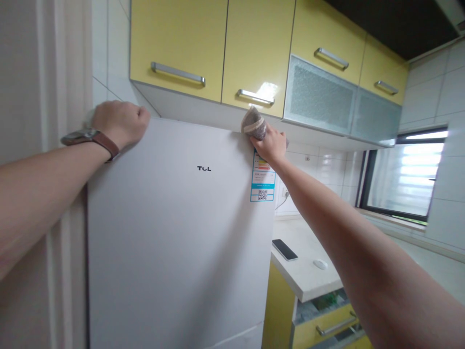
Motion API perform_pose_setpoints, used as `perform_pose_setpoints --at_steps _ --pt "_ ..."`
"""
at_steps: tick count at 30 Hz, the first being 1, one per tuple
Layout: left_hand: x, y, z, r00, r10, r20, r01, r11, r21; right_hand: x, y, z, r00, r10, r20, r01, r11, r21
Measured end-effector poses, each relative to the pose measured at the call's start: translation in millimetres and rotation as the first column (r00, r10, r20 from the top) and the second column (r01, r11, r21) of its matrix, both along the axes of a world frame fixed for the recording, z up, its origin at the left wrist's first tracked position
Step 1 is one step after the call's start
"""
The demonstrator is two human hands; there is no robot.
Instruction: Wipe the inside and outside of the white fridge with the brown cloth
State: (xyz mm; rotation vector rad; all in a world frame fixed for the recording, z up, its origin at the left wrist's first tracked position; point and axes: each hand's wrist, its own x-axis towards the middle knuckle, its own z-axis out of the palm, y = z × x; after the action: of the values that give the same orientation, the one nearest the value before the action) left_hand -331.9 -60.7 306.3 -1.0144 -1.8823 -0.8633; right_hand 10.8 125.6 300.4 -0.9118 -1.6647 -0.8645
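Note:
A tall white fridge (174, 232) fills the middle of the view, its top edge just under yellow wall cabinets (203, 39). My left hand (121, 121), with a brown-strapped watch on the wrist, is closed in a fist over the fridge's top left corner. My right hand (271, 143) is raised to the top right corner and grips a brownish-grey cloth (254, 125), pressed against the fridge's top edge near a blue label (262, 179).
Right of the fridge runs a pale countertop (301, 276) with a black phone (285, 249) and a small white object (320, 264). Below it a yellow drawer (327, 325) stands partly open. A window (407, 177) is at the far right; a white wall edge (54, 97) is left.

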Motion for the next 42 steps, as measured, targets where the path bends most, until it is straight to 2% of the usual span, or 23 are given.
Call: perform_pose_setpoints --at_steps 6,14,21,29,37,42 --pt "-3.1 3.4 -2.5 1.0 0.004 0.02 -0.004 1.0 -0.002 -0.3 5.6 -0.1 1.0 0.024 -0.015 -0.023 0.999 0.041" --pt "-0.9 1.6 -1.6 0.999 0.02 -0.03 -0.02 1.0 0.004 0.1 4.4 -0.3 0.998 0.061 -0.034 -0.06 0.997 0.041" --pt "-0.2 1.7 -2.0 1.0 -0.003 0.019 0.002 1.0 0.009 0.0 5.1 -0.8 0.998 0.051 -0.027 -0.049 0.997 0.055" --pt "-0.9 0.8 -2.9 0.997 0.054 -0.059 -0.054 0.999 -0.001 -0.5 7.1 -1.2 0.999 0.034 -0.025 -0.032 0.998 0.057" --pt "7.9 -3.0 -3.5 0.997 0.043 -0.064 -0.043 0.999 0.01 -0.5 6.7 -2.2 0.999 0.038 -0.023 -0.036 0.995 0.088" --pt "7.7 -3.1 -3.9 0.998 0.048 -0.05 -0.047 0.999 0.019 -1.2 3.0 -3.0 0.998 0.051 -0.044 -0.048 0.997 0.062"
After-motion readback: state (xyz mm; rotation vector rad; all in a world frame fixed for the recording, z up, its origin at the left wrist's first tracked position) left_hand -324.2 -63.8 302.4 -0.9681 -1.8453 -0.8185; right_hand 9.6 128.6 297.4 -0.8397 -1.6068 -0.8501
